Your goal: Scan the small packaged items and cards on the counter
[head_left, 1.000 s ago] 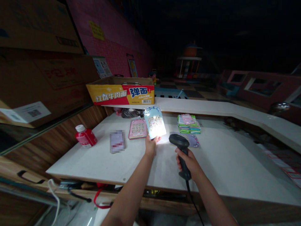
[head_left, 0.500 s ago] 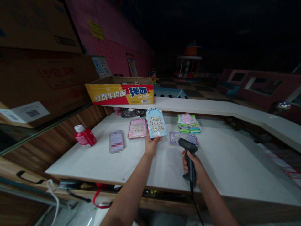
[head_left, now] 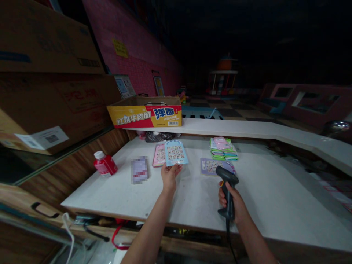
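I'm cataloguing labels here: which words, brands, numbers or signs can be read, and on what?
"红烧牛肉面": left of the open box's front.
"弹面": right of that front.
"沱牌", dimly: lower carton.
Too small or blurred: remaining box print, upper carton, white label, yellow sign, red bottle, blue packet, pink packet, purple packet, pixelated pack, green stack.

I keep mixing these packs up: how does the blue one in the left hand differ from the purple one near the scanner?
The blue pack is held in the left hand; the purple pack lies on the counter. The blue pack's decorated end points forward, while the purple pack's points right. Both show a grid of small pictures.
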Motion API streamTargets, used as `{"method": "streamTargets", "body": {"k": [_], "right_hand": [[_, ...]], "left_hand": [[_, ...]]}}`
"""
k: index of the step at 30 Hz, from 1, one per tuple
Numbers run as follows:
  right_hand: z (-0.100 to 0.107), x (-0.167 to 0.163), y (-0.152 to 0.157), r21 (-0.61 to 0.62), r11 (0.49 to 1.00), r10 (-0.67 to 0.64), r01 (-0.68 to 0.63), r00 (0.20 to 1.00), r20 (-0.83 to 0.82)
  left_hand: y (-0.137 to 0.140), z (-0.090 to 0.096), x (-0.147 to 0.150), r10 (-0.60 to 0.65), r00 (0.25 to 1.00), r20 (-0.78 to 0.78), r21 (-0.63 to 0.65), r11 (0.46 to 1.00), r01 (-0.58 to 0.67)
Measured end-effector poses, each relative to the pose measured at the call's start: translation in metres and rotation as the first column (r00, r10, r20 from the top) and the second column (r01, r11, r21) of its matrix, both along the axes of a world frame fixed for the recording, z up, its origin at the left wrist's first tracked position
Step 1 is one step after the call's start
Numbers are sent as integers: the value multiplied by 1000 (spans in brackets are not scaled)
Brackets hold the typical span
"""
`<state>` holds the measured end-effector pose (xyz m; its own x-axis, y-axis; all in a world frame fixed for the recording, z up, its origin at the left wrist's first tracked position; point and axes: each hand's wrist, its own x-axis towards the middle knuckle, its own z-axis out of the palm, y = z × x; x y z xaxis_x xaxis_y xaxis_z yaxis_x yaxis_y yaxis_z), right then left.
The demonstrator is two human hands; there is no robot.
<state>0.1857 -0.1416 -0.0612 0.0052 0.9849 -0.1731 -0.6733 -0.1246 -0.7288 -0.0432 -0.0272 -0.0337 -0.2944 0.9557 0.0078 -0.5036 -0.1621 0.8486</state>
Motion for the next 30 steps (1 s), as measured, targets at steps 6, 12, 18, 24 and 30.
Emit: {"method": "streamTargets", "body": {"k": [6,12,18,24,30], "right_hand": [[-2,2,0,12,1000,12,-11,1000,-21],[-6,4,-1,27,999,19,-18,998,-54],[-8,7,0,17,999,35,-33,997,-75],[-7,6,-3,23,999,30,-28,995,-91],[-6,6,-3,8,1000,22,-21,995,-98]], "left_hand": [[10,16,-43,70,997,-23,-92,993,-72],[9,4,-59,33,976,-214,-219,972,-81],[-8,1,-66,158,378,-912,88,977,-195],[4,14,-67,312,-191,-931,307,950,56],[24,11,-72,147,-274,-950,124,987,100]]}}
